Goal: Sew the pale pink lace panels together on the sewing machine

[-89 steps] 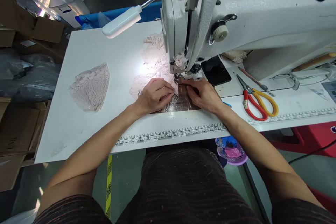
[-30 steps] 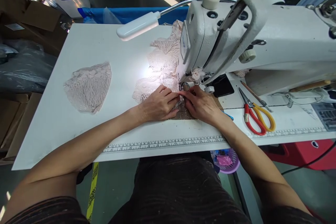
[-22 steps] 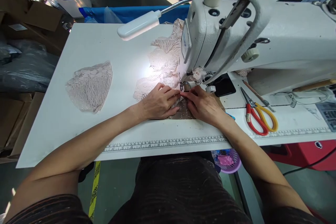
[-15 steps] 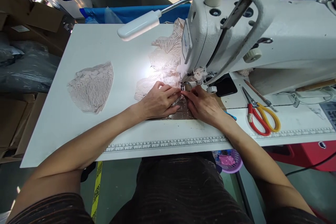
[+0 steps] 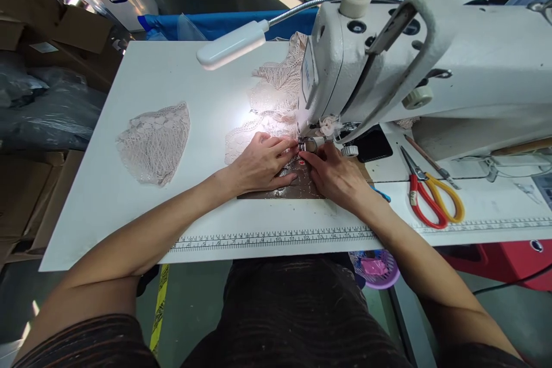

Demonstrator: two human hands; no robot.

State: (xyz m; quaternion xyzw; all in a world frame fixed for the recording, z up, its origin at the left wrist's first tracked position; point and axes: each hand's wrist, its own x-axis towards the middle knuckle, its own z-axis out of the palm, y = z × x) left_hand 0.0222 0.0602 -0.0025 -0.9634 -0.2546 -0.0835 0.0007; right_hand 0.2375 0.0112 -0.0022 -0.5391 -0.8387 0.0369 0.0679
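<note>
A pale pink lace piece point(image 5: 269, 109) lies under the white sewing machine point(image 5: 414, 63) and trails toward the back of the white table point(image 5: 129, 207). My left hand point(image 5: 261, 164) rests on the lace just left of the presser foot point(image 5: 309, 145), fingers curled and pressing the fabric. My right hand point(image 5: 336, 175) sits just right of the foot, fingertips pinched on the lace edge. Both hands lie over a brown taped patch point(image 5: 280, 190) on the table.
A second pink lace piece point(image 5: 155, 142) lies at the left. Red and yellow scissors point(image 5: 433, 198) and a black phone point(image 5: 373, 145) lie right of the needle. A gooseneck lamp point(image 5: 233, 50) lights the work. A ruler strip point(image 5: 276, 238) runs along the front edge; cardboard boxes point(image 5: 26, 195) stand left.
Both hands have edged a little toward the presser foot, staying on the lace. The view has shifted slightly as my head moved.
</note>
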